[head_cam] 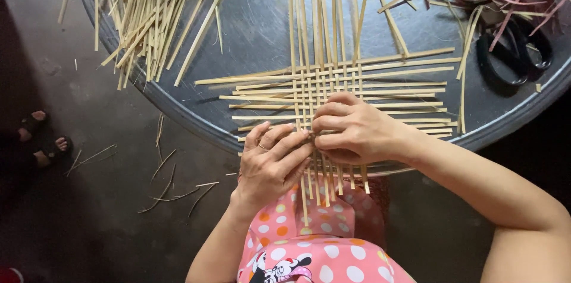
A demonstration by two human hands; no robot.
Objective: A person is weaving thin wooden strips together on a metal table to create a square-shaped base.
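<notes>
Bamboo mat (pixel 339 90), half woven, lies on the round dark table (pixel 262 27), its strip ends poking over the near edge. It looks light, thin and bendy, best held flat near the crossings. Left hand (pixel 270 164) and right hand (pixel 351 131) press down, fingers curled, pinching strips. Farther off lie loose strips (pixel 140 15) and black scissors (pixel 514 51).

Both hands (pixel 315 146) on woven strips (pixel 339 90)
</notes>
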